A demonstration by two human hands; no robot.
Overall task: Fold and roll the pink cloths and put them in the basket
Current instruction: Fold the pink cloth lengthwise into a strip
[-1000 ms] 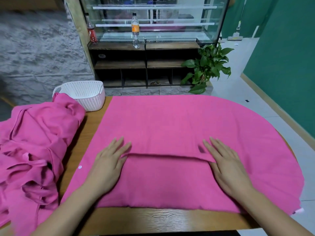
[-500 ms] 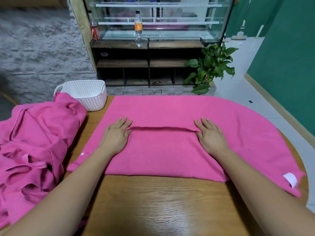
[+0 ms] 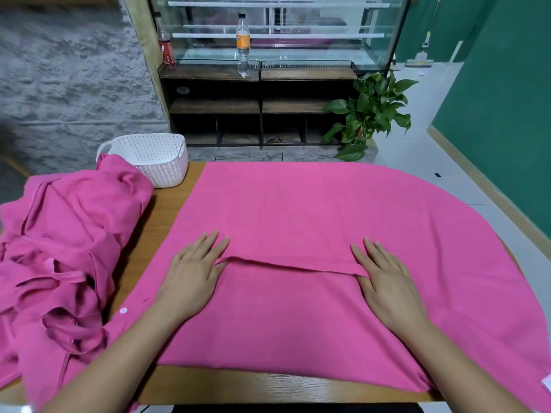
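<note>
Pink cloth (image 3: 298, 204) lies spread flat over most of the wooden table (image 3: 167, 222), its far-right portion following the table's rounded end; we note a raised edge of the cloth crossing from one hand to the other, though which layer lies uppermost we cannot tell. At 9 o'clock from the spread cloth sits a crumpled pile of pink cloths (image 3: 65, 248), covering the table's left end and apart from the spread piece, with bare wood between them. At 12 o'clock, beyond the table, stands a display cabinet (image 3: 259, 93) with glass above and dark shelves below; at 1 o'clock a potted plant (image 3: 369, 114) stands on the floor beside it. The white perforated basket (image 3: 155, 156) stands at 10 o'clock on the table's far-left corner, touching the pile; no cloth is visible inside it. The left hand (image 3: 190, 275) presses flat on the cloth at 7 o'clock, fingers straight and slightly fanned, thumb at the raised edge; the right hand (image 3: 387, 287) presses flat at 5 o'clock, fingers likewise extended, gripping nothing. A bottle (image 3: 243, 43) with an orange label stands on the cabinet; a white button (image 3: 123, 310) shows on the cloth's left edge at 8 o'clock; a white label (image 3: 546, 391) shows at its near-right corner.
</note>
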